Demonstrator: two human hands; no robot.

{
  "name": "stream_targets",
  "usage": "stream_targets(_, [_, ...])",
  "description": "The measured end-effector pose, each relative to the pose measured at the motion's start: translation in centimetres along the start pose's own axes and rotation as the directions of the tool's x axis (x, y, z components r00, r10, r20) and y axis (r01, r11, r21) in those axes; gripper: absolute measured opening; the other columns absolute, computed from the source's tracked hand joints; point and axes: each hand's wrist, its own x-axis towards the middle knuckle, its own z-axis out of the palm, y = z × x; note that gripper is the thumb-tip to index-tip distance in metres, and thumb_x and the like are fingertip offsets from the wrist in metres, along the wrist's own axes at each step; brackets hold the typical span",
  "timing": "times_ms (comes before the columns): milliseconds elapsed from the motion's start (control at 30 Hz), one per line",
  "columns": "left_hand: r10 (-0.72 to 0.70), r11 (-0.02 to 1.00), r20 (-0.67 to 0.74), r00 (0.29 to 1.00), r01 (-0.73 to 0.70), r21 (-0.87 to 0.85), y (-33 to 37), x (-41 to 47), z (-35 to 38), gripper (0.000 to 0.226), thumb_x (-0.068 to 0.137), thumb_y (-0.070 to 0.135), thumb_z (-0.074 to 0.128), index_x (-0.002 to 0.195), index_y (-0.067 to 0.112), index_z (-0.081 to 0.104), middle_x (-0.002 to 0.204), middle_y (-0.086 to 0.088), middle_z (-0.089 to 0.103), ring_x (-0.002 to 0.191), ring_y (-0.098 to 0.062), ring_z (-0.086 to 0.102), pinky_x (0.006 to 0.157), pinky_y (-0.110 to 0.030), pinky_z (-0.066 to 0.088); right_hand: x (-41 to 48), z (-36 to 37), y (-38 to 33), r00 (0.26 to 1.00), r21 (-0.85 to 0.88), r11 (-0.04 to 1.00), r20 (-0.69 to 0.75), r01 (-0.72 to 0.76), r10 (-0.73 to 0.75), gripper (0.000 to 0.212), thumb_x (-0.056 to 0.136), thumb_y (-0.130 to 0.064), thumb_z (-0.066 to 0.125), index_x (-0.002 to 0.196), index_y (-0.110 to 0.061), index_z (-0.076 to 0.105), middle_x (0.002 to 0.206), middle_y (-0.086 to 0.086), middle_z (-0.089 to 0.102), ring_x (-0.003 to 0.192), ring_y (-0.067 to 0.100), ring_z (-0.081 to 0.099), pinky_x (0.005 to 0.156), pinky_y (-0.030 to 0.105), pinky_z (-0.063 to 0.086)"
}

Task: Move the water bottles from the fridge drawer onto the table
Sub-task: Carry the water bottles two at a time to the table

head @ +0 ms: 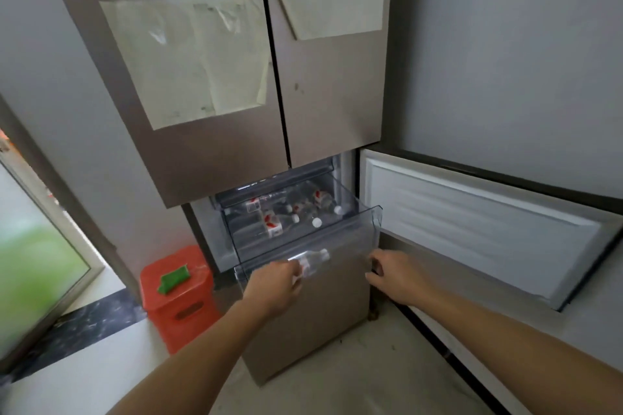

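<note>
Clamped in the left hand (273,286): one water bottle (312,261), held at the near front edge of the clear fridge drawer (371,222). Hard to tell whether just over the rim or just in front of it. Lying nearly level, long axis running left to right, white cap pointing right and a little up, toward the right hand (394,274).

Right hand just beside the drawer's near right corner, fingers curled. Cannot tell whether gripping the drawer front or merely resting against it (knuckles toward the camera, fingertips hidden).

Deeper in the drawer, beyond both hands and farther from the body: the remaining bottles (269,224), all on their sides, red labels up, caps mostly toward the right front corner. Probably easier for the right hand, being nearer those caps, while the left is already occupied.

No surface anywhere in view, so most likely a turn away from the fridge (219,152) before setting anything down. Open lower door (472,222) swung out on the right, orange stool (178,296) on the left, both close enough to matter when stepping back.
</note>
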Motion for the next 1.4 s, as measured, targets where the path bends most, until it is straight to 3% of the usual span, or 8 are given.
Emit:
stream_targets(367, [-0.18,0.981,-0.006,0.984,0.179,-0.079,-6.0,10.4,3.6,0.02,0.091,0.032,0.048,0.094,0.017,0.06,0.097,-0.005,0.068,0.085,-0.026,0.062,0.067,-0.035,0.048,15.8,0.7,0.1,0.994,0.065,0.992,0.013,0.108,-0.109,0.038,0.092,-0.036,0.057,0.127,-0.022,0.056,0.108,0.002,0.068,0.097,0.019,0.063,0.081,0.03,0.048])
stream_targets(533, [-0.218,0.967,0.057,0.974,0.224,-0.123,-8.8,14.6,6.4,0.023,0.091,0.036,0.048,0.099,0.018,0.06,0.099,-0.005,0.066,0.089,-0.026,0.062,0.07,-0.034,0.048,23.8,2.6,-0.4,0.984,0.043,0.994,0.148,0.095,-0.101,0.03,0.09,-0.042,0.056,0.113,-0.024,0.058,0.096,0.004,0.067,0.089,0.025,0.065,0.077,0.037,0.053])
stream_targets(800, [-0.413,0.85,0.143,0.899,0.437,-0.295,-11.5,16.8,10.1,0.024,0.091,0.039,0.047,0.092,0.018,0.059,0.09,-0.007,0.067,0.083,-0.026,0.064,0.071,-0.033,0.049,33.1,10.4,-3.2,0.905,-0.04,0.991,0.414,0.127,-0.099,0.039,0.086,-0.044,0.064,0.115,-0.02,0.062,0.106,0.003,0.064,0.095,0.021,0.06,0.08,0.032,0.049])
stream_targets(967, [-0.462,0.846,0.107,0.88,0.474,-0.244,-11.1,17.2,10.4,0.028,0.091,0.041,0.046,0.099,0.018,0.06,0.095,-0.005,0.068,0.089,-0.027,0.064,0.072,-0.034,0.047,37.8,13.3,-2.7,0.98,-0.191,0.979,0.198,0.072,-0.034,0.042,0.087,-0.039,0.061,0.122,-0.016,0.054,0.117,0.013,0.061,0.101,0.03,0.06,0.077,0.035,0.05])
stream_targets(1067, [-0.502,0.819,0.108,0.858,0.512,-0.258,-11.0,17.3,10.5,0.028,0.091,0.042,0.046,0.1,0.02,0.06,0.092,-0.003,0.067,0.084,-0.025,0.064,0.071,-0.034,0.051,40.2,14.7,-1.9,0.959,-0.084,0.996,0.28,-0.019,0.042,0.047,0.091,-0.04,0.053,0.129,-0.012,0.049,0.126,0.015,0.058,0.106,0.033,0.059,0.082,0.037,0.048])
stream_targets(1167, [-0.537,0.786,0.159,0.829,0.559,-0.263,-10.9,17.5,10.5,0.03,0.09,0.044,0.047,0.104,0.022,0.06,0.093,-0.002,0.068,0.083,-0.022,0.064,0.074,-0.034,0.052,42.3,16.2,-1.5,0.921,0.093,0.991,0.387,-0.092,0.05,0.063,0.091,-0.036,0.057,0.145,-0.015,0.032,0.146,0.014,0.042,0.123,0.037,0.048,0.102,0.044,0.042])
stream_targets(1300, [-0.587,0.737,0.284,0.758,0.645,-0.202,-11.7,19.0,10.6,0.032,0.089,0.045,0.05,0.11,0.022,0.06,0.1,-0.004,0.07,0.091,-0.024,0.064,0.078,-0.034,0.051,43.3,16.4,-0.4,0.895,0.155,0.981,0.445,-0.116,0.035,0.064,0.085,-0.029,0.066,0.14,-0.015,0.034,0.128,0.015,0.055,0.103,0.039,0.059,0.088,0.046,0.053])
stream_targets(1400, [-0.559,0.781,0.278,0.781,0.609,-0.141,-12.4,21.9,10.9,0.032,0.091,0.04,0.052,0.115,0.019,0.057,0.111,-0.006,0.061,0.098,-0.026,0.061,0.083,-0.037,0.051,43.0,14.8,0.9,0.872,0.137,0.99,0.489,-0.035,-0.037,0.065,0.083,-0.029,0.07,0.137,-0.013,0.039,0.127,0.013,0.056,0.102,0.037,0.06,0.085,0.041,0.052])
